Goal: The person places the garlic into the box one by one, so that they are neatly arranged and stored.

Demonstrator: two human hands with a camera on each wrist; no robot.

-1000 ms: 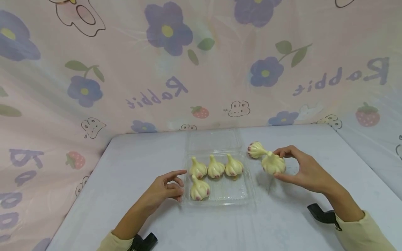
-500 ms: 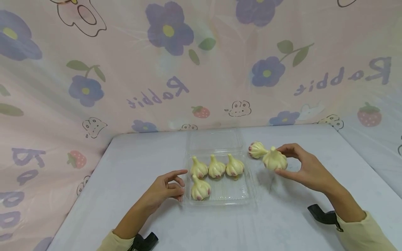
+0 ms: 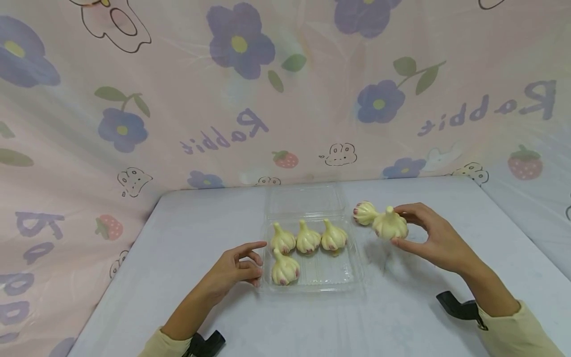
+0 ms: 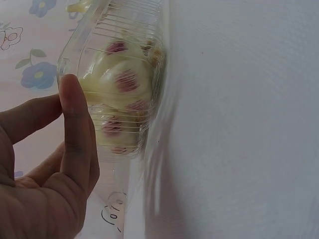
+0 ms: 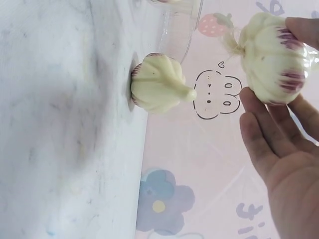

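Observation:
My right hand (image 3: 439, 240) holds a pale garlic bulb (image 3: 390, 225) by its side, between thumb and fingers, stem up and raised over the table. The right wrist view shows this garlic bulb (image 5: 274, 59) with purple streaks. Another garlic bulb (image 3: 365, 213) lies on its side behind it. A clear plastic clamshell box (image 3: 327, 272) stands with its lid folded back. Inside, three bulbs form the back row and one bulb (image 3: 285, 267) sits at the front left. My left hand (image 3: 234, 270) touches the box's left side with its fingertips, thumb (image 4: 74, 97) right at the rim.
The transparent lid (image 3: 305, 198) lies toward the back of the white table (image 3: 214, 218). A pink flower-printed curtain (image 3: 308, 99) hangs behind and at both sides. Black camera mounts (image 3: 457, 303) sit at both wrists.
The garlic bulb in my right hand has risen slightly and turned a little more upright. My left hand and the box stay where they were.

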